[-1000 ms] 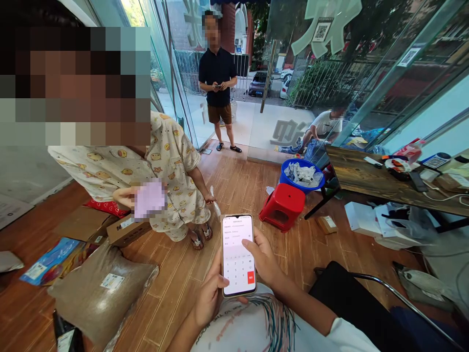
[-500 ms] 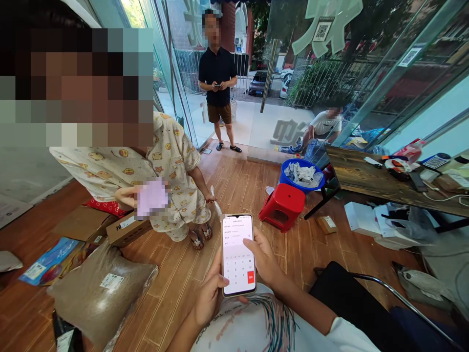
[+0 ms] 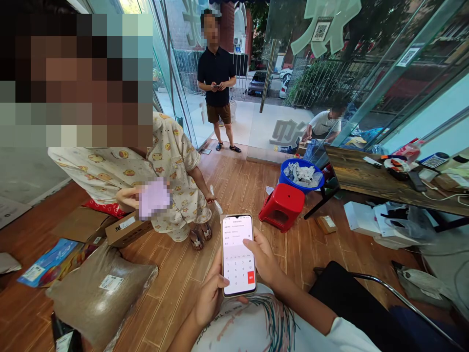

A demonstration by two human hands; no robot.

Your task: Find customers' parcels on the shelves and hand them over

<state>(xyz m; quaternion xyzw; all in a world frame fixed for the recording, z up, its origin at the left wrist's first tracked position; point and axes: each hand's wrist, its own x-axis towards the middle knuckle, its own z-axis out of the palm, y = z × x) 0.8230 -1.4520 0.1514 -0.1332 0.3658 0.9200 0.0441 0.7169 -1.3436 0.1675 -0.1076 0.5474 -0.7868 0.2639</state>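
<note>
Phone (image 3: 237,259) near centre, left hand (image 3: 208,297) and right hand (image 3: 264,257) grip closed round its sides; stray thumb could mistap, slack fingers could drop it floorward.

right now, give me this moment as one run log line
left hand: holding phone | right hand: holding phone, thumb over screen | display: number keypad | ahead: red stool, blue tub
</note>
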